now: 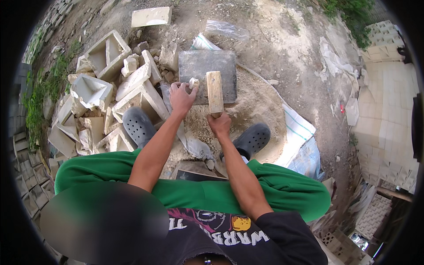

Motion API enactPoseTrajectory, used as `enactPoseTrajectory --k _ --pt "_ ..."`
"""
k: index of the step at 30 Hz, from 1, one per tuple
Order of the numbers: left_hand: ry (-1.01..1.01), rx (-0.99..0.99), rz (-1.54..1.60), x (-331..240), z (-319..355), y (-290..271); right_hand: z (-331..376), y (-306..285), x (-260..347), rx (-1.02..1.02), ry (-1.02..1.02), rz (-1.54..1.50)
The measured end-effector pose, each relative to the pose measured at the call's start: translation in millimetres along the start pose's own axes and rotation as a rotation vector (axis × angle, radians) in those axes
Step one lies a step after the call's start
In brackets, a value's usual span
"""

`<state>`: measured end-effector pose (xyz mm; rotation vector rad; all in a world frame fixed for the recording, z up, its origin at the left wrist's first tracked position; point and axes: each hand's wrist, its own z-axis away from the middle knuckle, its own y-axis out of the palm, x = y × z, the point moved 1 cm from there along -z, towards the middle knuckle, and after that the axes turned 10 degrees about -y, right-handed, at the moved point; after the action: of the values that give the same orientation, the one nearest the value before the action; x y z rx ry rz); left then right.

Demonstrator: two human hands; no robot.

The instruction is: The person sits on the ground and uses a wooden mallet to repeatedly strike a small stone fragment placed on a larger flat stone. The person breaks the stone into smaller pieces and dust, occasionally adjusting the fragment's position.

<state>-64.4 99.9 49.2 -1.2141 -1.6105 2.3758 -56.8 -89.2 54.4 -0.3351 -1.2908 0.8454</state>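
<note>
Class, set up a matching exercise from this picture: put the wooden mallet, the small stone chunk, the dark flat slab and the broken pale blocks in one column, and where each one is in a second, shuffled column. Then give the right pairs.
Column 1
1. wooden mallet
2. small stone chunk
3. dark flat slab
4. broken pale blocks

Column 2
A. piled on the person's left
B. held in the right hand
C. lying on the sand heap
D. pinched in the left hand

Pairs: 1-B, 2-D, 3-C, 4-A

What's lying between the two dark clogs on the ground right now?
In the head view, between the left clog and right clog lie a crumpled clear plastic sheet and sandy powder; both forearms cross above.
</note>
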Motion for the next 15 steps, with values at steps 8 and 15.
enactPoseTrajectory --k 8,15 --pt "0.187 0.095 0.040 -14.8 -11.3 4.8 -21.8 -20.2 1.7 0.046 0.118 -0.272" --pt "0.267 0.236 0.207 -20.9 -25.2 16.3 -32.4 -34.9 -2.7 -0.079 -0.109 -0.086"
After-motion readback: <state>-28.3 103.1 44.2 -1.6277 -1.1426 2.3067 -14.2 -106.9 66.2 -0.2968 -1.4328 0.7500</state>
